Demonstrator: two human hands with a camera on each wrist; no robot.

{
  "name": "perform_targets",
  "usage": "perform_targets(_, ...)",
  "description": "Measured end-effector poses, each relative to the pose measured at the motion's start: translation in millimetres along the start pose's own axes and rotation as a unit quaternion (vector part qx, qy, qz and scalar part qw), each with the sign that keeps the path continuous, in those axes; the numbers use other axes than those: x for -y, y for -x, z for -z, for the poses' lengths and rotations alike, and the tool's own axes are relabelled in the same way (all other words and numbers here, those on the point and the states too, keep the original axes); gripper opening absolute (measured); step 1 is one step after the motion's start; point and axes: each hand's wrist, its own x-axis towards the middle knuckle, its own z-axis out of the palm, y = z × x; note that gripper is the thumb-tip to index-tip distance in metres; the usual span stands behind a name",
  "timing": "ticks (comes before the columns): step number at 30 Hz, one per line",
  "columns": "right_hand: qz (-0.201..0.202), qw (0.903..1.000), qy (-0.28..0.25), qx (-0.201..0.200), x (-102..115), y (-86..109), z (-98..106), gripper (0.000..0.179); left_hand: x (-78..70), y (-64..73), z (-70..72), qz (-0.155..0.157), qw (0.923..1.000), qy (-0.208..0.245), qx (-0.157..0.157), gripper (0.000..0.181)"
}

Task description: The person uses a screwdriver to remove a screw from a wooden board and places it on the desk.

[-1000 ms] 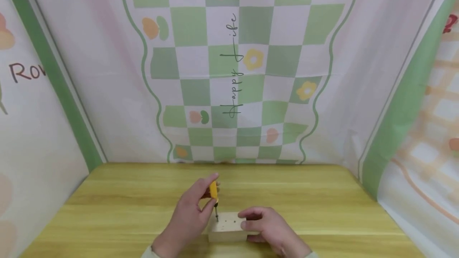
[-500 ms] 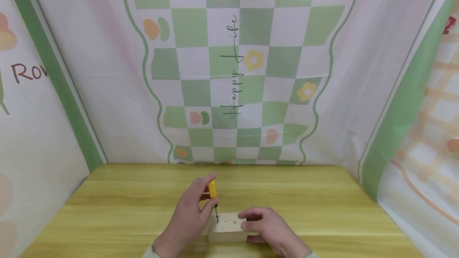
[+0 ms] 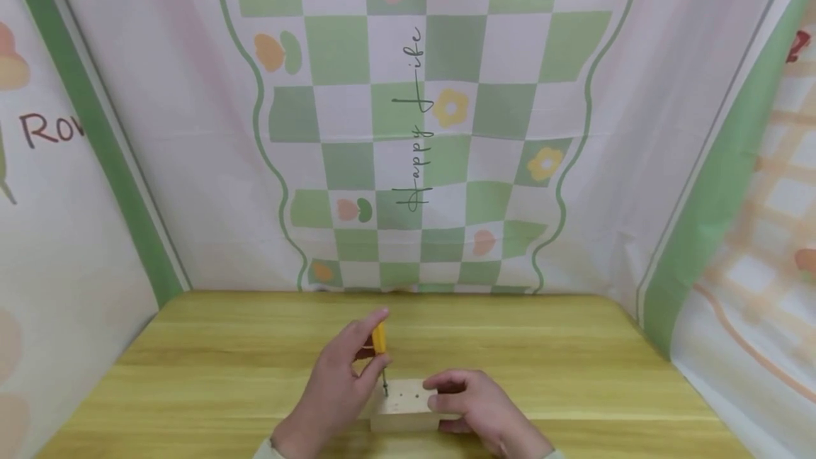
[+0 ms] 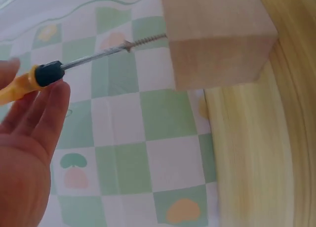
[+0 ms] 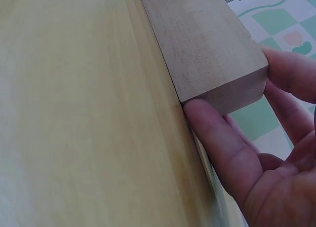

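Observation:
My left hand (image 3: 338, 381) holds a screwdriver upright by its yellow handle (image 3: 380, 338), fingers and thumb around it. In the left wrist view the black collar (image 4: 49, 73) and metal shaft (image 4: 94, 56) show. The shaft's tip meets the head of a threaded screw (image 4: 148, 40), whose point is in a pale wooden block (image 3: 404, 421) near its left end. Much of the thread stands out of the wood. Gripping the block's right end is my right hand (image 3: 478, 402), with one finger (image 5: 222, 138) along its near lower edge in the right wrist view.
Small dark holes (image 3: 417, 396) dot the block's top face. The block sits near the front of a wood-grain table (image 3: 542, 346). Behind the table hangs a green-and-white checked cloth (image 3: 446, 154), with printed cloth panels at both sides.
My left fingers and the screwdriver handle have shifted slightly, and the thumb now covers the black collar in the head view. Block and right hand stay in place.

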Motion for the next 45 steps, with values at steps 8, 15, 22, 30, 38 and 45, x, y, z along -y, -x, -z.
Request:
perform_targets(8, 0.003, 1.0000, 0.000, -0.001, -0.6, -0.4, 0.0, 0.034, -2.7, -0.1, 0.8, 0.019, 0.9989, 0.040, -0.013, 0.069)
perform_targets(15, 0.003, 1.0000, -0.005, 0.007, -1.8, -0.8, 0.1, 0.034, -3.2, -0.5, 2.3, 0.020, 0.9996, 0.020, -0.007, 0.064)
perform_targets(22, 0.006, 0.9999, -0.006, 0.006, -1.7, -0.6, -0.2, 0.034, -3.2, 0.7, 2.9, 0.012, 0.9989, 0.044, -0.003, 0.067)
perform_targets(30, 0.001, 1.0000, -0.001, 0.009, -2.0, -1.0, 1.3, 0.034, -1.6, 1.3, 2.7, -0.003, 0.9997, 0.010, -0.021, 0.066)
perform_targets(38, 0.002, 1.0000, 0.001, 0.006, -1.3, -0.7, 1.2, 0.034, -2.9, 0.4, 4.7, 0.010, 0.9997, 0.020, -0.003, 0.071)
perform_targets(45, 0.002, 1.0000, -0.003, 0.008, -1.1, -0.4, 1.5, 0.035, -1.6, -0.6, 5.7, 0.009, 1.0000, 0.002, -0.004, 0.069)
